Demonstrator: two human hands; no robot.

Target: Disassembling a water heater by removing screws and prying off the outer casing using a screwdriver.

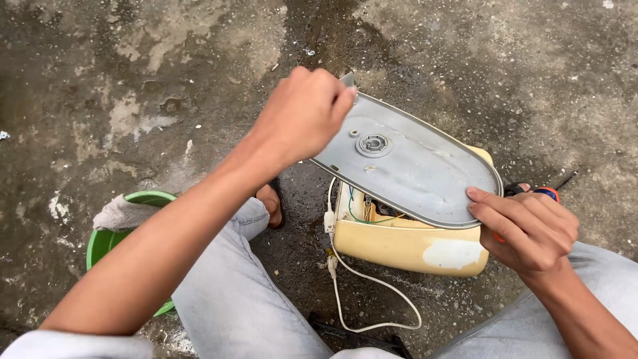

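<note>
Your left hand point(302, 113) grips the far left end of the oval base plate point(405, 166); your right hand point(528, 229) grips its near right edge, with a screwdriver point(548, 191) held under those fingers. The plate sits tilted over the appliance housing point(409, 246), which rests on the concrete floor point(133, 66) between your knees. Wires show in the gap beneath the plate. A power cord point(372, 299) trails from the housing's left side toward you. A bucket point(106, 242) with a rag point(123, 214) on its rim stands left of your left leg.
</note>
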